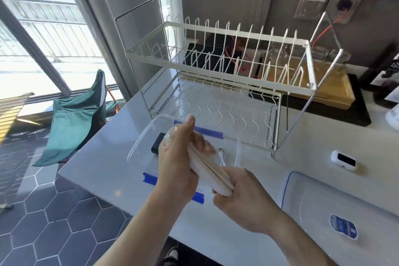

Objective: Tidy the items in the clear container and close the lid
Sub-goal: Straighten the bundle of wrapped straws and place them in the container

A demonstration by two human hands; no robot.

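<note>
A clear container (138, 147) with blue latches stands open on the white counter, in front of the dish rack. A black power bank (157, 143) and a white cable (222, 154) lie inside it. Both hands hold a flat bundle of pale wooden sticks in a clear wrapper (212, 171) just above the container. My left hand (177, 157) grips its far end. My right hand (241, 196) grips the near end. The clear lid (336, 201), with a blue seal and a round label, lies flat on the counter to the right.
A white two-tier wire dish rack (220, 67) stands behind the container. A small white device with a dark screen (343, 160) sits right of the rack. A wooden box on a black tray (336, 93) is at the back right. The counter's edge drops to a hexagon-tiled floor at left.
</note>
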